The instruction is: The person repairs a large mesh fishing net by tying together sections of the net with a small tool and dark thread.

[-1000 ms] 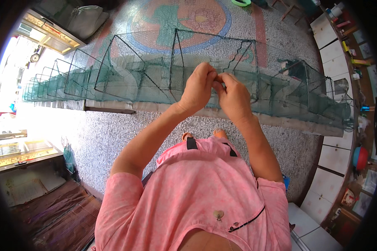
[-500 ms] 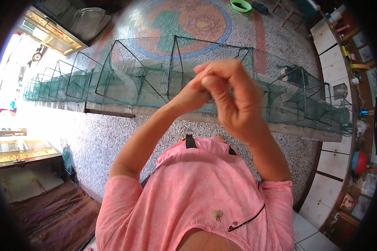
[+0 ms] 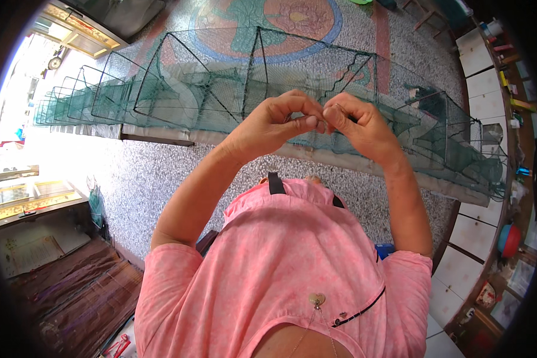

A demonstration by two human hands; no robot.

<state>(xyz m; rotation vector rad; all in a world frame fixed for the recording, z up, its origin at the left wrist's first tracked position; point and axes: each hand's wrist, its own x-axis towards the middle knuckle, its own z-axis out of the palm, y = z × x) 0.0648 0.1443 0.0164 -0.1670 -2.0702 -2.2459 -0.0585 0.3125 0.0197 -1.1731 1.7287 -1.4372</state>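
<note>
My left hand (image 3: 277, 122) and my right hand (image 3: 367, 128) are raised in front of me, fingertips meeting in a pinch. Whatever lies between the fingertips is too small or hidden to make out. Just behind and below the hands stretches a long green net trap (image 3: 185, 98), its fine mesh held up by several black rectangular frames. It rests along a low pale bench (image 3: 447, 188). My hands cover part of the mesh near the trap's middle.
White cabinets (image 3: 474, 224) with cluttered shelves run along the right. A brown mat (image 3: 71, 298) lies at lower left, below a yellow-framed panel (image 3: 36, 206). A wooden stool (image 3: 429, 21) stands at far right on the speckled floor (image 3: 155, 185).
My hands have come out of an overlapping, partly blurred position, the right over the left, and now sit side by side with fingertips together. The view has shifted slightly.
</note>
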